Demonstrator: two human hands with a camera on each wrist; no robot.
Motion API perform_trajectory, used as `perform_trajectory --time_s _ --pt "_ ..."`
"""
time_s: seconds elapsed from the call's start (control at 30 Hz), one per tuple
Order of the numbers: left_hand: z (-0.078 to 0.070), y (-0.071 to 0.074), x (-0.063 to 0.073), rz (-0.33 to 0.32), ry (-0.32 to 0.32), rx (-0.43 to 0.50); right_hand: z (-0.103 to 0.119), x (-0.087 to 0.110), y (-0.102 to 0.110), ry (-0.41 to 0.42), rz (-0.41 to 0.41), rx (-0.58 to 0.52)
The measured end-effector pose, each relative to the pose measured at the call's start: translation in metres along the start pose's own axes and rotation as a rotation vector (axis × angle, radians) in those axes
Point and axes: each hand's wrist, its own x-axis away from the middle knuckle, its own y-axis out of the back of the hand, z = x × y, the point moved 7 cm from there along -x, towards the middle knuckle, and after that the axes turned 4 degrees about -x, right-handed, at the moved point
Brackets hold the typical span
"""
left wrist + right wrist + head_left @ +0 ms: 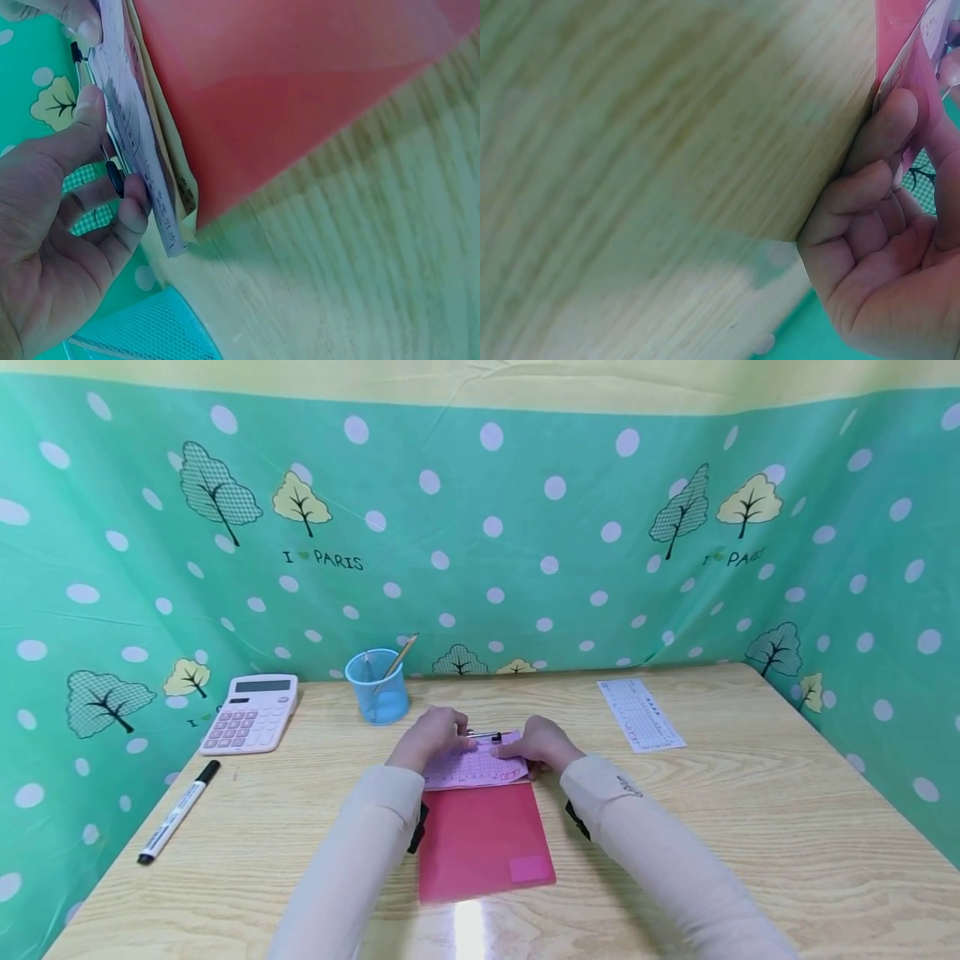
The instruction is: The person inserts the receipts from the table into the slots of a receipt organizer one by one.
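A red folder (pixel 483 843) lies on the table in front of me, with pinkish printed slips (pixel 472 770) across its far end. A metal clip (pixel 483 735) with black ends runs along the slips' far edge. My left hand (pixel 433 739) is at the far left corner; in the left wrist view its thumb and fingers pinch the slips' edge (pixel 142 142) beside the clip. At the far right corner, my right hand (pixel 543 745) pinches the folder's edge with the slips, as the right wrist view shows in part. The folder's corner (pixel 922 105) bends up between thumb and fingers there.
A blue mesh pen cup (pixel 381 693) with pencils stands behind my left hand. Farther left are a pink calculator (pixel 251 714) and a capped marker (pixel 178 814). Another printed slip (pixel 641 715) lies at the back right. A green dotted curtain (pixel 480 543) hangs behind the table.
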Motion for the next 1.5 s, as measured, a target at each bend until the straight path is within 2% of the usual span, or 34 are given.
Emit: perform_trajectory --time_s 0.37,0.77,0.9,1.0,1.2,1.5 --pt "0.0 -0.006 -0.002 -0.055 -0.051 -0.07 -0.002 0.003 0.002 0.007 -0.009 0.002" --pt "0.001 -0.005 -0.001 -0.069 -0.038 -0.07 -0.006 0.018 0.015 0.09 0.03 -0.099" --pt "0.001 -0.005 0.0 -0.07 -0.034 -0.073 -0.008 0.024 0.028 0.153 0.024 -0.1" --pt "-0.001 -0.004 0.001 -0.073 -0.037 -0.079 -0.01 0.028 0.04 0.21 0.007 -0.059" --pt "-0.003 -0.003 0.003 -0.073 -0.039 -0.081 -0.02 0.033 0.071 0.294 -0.088 -0.014" --pt "-0.002 -0.004 0.001 -0.067 -0.033 -0.074 -0.046 0.044 0.115 0.361 -0.212 -0.083"
